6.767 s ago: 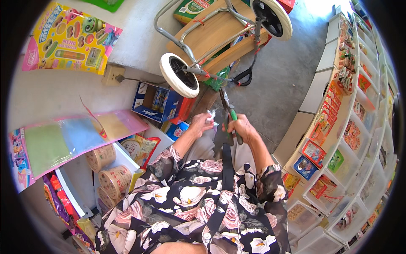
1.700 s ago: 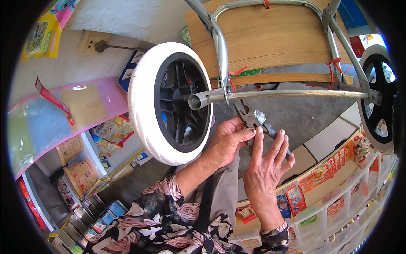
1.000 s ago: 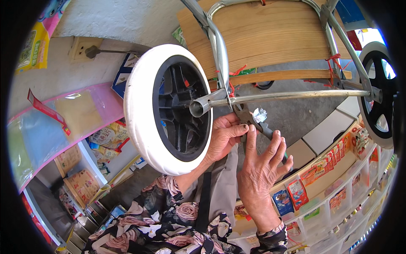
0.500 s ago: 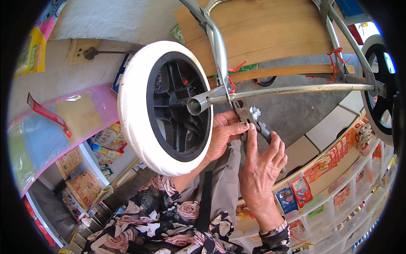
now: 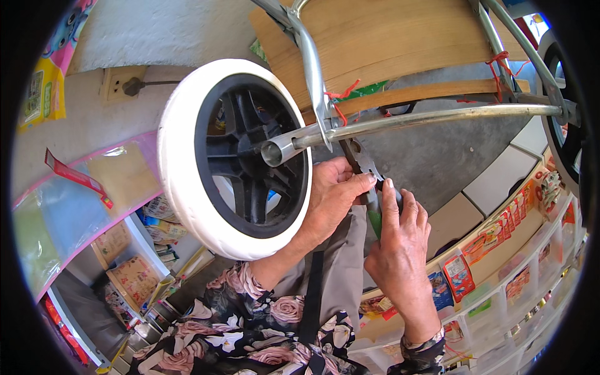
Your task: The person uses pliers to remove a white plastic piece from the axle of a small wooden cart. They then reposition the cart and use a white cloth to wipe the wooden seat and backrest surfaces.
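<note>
A pair of pliers (image 5: 374,209) with worn dark jaws and a partly green handle is between my hands, its jaws just below a metal tube (image 5: 431,119). My left hand (image 5: 331,197) is closed on it near the pivot, thumb and fingers pinched. My right hand (image 5: 400,250) has its fingers bent round the handles, the index fingertip near my left thumb. A white-tyred wheel (image 5: 172,162) with a black spoked hub is left of my hands, partly covering my left forearm. The tube's open end crosses in front of the hub.
A wooden board (image 5: 400,44) is tied to the metal frame with red wire (image 5: 344,94). Another wheel (image 5: 562,125) is at the far right. Clear plastic bins (image 5: 494,300) with small packets line the lower right. Shelves with packages (image 5: 134,275) stand at the left, below a wall socket (image 5: 117,84).
The wheel has shifted slightly left in view and the tube end with it. The pliers have turned a little, showing the green handle. Both hands still hold them.
</note>
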Available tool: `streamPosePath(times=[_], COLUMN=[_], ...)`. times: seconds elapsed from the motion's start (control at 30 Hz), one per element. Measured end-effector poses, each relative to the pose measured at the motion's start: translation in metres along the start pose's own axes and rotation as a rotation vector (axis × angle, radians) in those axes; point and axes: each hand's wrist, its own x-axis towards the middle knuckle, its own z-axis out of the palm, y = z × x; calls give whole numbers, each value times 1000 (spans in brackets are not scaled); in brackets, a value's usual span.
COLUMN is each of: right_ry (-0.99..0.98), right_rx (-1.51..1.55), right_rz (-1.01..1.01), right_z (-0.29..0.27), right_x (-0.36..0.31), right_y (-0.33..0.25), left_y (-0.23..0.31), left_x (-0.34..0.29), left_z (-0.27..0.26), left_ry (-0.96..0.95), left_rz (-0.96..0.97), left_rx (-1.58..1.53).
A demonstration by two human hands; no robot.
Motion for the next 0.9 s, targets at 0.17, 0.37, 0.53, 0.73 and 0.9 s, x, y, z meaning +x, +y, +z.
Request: streamPosePath(times=[0.17,0.37,0.53,0.73,0.9], right_ry=[-127,-220,-462,-491,-692], right_rx=[165,340,603,612,1023], right_rz=[-7,-32,122,179,206], right_z=[-20,-30,-46,-48,-31], right_x=[7,16,30,35,43], right_y=[8,21,28,26,58], left_y=[3,8,9,7,4], left_x=[-2,-6,-8,-8,-10], left_z=[4,5,6,3,1], left_ry=[58,102,114,169,205], left_rz=[2,-15,23,32,66], left_rx=[100,125,-4,19,34])
